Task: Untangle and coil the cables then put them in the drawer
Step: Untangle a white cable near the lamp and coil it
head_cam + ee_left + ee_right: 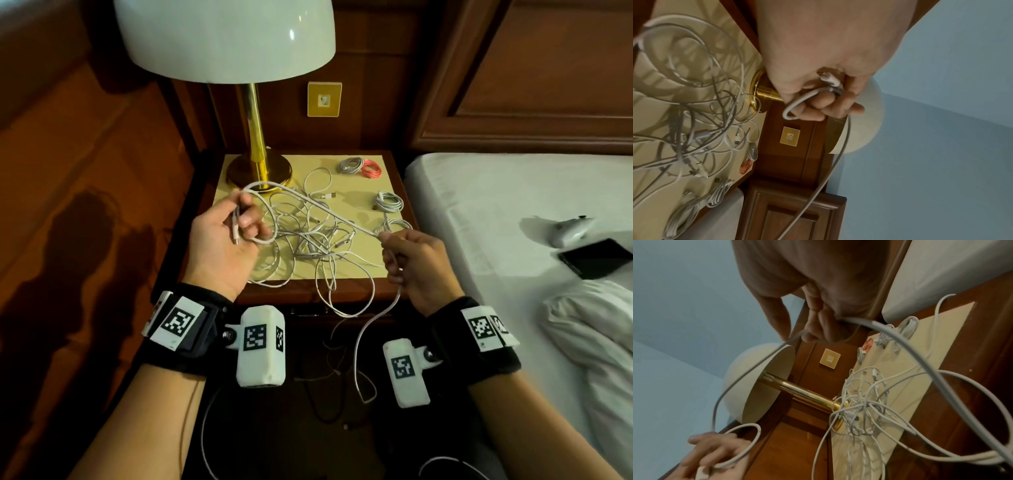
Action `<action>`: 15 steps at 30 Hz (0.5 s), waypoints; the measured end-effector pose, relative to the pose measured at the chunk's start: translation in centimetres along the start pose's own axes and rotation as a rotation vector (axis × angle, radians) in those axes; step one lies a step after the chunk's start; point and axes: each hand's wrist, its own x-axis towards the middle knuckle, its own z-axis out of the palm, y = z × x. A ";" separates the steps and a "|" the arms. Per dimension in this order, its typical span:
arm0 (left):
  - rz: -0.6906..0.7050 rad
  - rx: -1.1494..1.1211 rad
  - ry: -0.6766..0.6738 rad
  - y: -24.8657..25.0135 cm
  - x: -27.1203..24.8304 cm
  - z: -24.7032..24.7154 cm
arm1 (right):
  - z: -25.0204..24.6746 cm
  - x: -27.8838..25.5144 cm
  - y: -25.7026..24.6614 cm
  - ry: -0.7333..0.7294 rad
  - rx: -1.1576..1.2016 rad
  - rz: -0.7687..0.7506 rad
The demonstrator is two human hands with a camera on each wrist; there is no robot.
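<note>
Left hand (pixel 224 240) curls round the plug end of a white cable (pixel 308 202), with one small loop already lying in the palm; the left wrist view shows the connector tucked under the fingers (pixel 824 104). From that loop the cable runs taut toward four o'clock, across the tabletop, to the right hand (pixel 416 263), which pinches it between thumb and fingertips and lets the slack drop past the front edge of the nightstand (pixel 373 161) toward six o'clock.

Under the taut span lies the tangled pile (pixel 308 240) of white cables, at the centre of the top. Finished coils sit further out: a grey coil (pixel 350 165) and a pink coil (pixel 372 169) at one o'clock from the pile, a white coil (pixel 388 201) at two o'clock. The lamp (pixel 255 137) stands at eleven o'clock. The drawer is not clearly visible in these views.

The step in hand looks like winding this one cable. To do it well, I would keep the left grip firm on the plug so the first loop cannot slip, let the cable slide through a light right-hand pinch, and lay each new turn the same size as the first. The hanging tail may still pass through the pile, so feeding slowly and stopping at any snag seems wiser than pulling, which could tighten the knot or drag the heap off the edge.
</note>
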 end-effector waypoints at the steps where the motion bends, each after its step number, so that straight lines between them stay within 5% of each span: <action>1: 0.036 -0.005 0.016 0.1 0.4 0.3 | 0.0 0.1 0.0 -0.028 0.018 0.006; 11: 0.064 -0.028 0.098 1.6 1.3 1.4 | 0.9 0.6 1.3 -0.085 -0.129 -0.009; 15: 0.140 0.047 0.141 1.9 0.7 1.3 | 1.6 0.0 3.3 0.003 -0.295 -0.045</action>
